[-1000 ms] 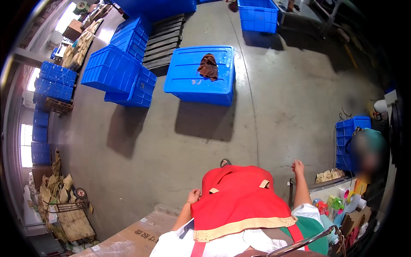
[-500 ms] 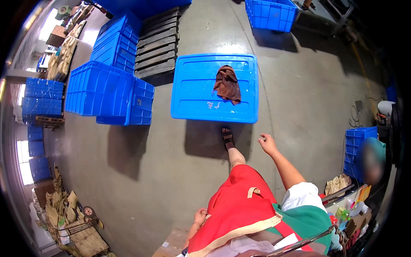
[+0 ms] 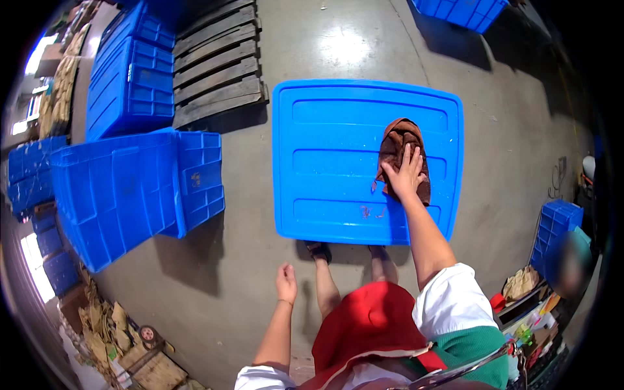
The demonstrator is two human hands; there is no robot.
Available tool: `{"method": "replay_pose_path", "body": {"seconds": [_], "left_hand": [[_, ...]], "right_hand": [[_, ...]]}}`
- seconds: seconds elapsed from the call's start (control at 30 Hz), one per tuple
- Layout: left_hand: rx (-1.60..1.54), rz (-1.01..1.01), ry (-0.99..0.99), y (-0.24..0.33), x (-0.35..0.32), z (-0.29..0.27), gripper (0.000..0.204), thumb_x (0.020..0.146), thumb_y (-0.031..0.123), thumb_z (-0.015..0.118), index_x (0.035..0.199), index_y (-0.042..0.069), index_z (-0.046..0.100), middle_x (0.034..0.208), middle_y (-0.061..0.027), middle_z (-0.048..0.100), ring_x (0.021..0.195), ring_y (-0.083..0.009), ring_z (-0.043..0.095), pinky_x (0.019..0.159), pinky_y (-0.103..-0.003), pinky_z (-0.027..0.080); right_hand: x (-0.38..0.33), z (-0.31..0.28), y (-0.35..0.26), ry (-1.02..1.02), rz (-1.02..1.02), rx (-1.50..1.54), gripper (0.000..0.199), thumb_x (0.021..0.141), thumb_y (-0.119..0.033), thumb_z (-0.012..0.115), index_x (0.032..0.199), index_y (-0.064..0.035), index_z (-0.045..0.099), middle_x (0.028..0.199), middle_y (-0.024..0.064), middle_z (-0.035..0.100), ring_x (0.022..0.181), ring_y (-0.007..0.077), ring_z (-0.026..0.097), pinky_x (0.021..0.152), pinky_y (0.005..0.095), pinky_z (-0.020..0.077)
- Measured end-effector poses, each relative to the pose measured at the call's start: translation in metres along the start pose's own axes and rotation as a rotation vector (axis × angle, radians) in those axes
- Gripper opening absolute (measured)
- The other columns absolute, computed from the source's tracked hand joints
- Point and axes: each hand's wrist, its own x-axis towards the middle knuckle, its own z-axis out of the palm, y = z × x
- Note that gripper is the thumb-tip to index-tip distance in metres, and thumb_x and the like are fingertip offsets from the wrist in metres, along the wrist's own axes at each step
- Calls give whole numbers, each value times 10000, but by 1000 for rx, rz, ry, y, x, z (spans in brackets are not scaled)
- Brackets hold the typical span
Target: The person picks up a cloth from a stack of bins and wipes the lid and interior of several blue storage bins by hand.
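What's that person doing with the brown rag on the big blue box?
A person stands over a big blue crate that lies upside down on the concrete floor. Their right hand is pressed flat on a brown cloth lying on top of it. The left hand hangs empty at their side, touching nothing. More blue crates are piled to the left, next to a wooden pallet.
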Motion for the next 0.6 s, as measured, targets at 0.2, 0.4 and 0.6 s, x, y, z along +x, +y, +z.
{"method": "replay_pose_path", "body": {"seconds": [0.2,0.4,0.6], "left_hand": [[-236,45,198,-1,176,23,480,971,370,356,1093,-56,541,1008,-189,603,953,-255,559,889,-346,410],[-257,-132,45,24,207,39,666,972,478,208,1148,-78,531,1088,-203,590,1010,-273,549,916,-350,397],[-215,-25,94,25,204,48,680,975,461,189,1163,-111,505,1186,-260,533,1098,-341,514,975,-373,361]], "right_hand": [[-17,24,35,150,-519,94,501,652,-20,613,1131,-153,550,1145,71,510,1046,309,476,895,419,386],[-35,6,93,417,-83,174,373,847,-253,577,1179,-84,554,1293,163,454,1194,353,395,998,427,304],[-45,65,-23,329,-138,-17,474,780,-382,622,1210,-204,533,1286,105,443,1247,323,328,975,573,220]]}}
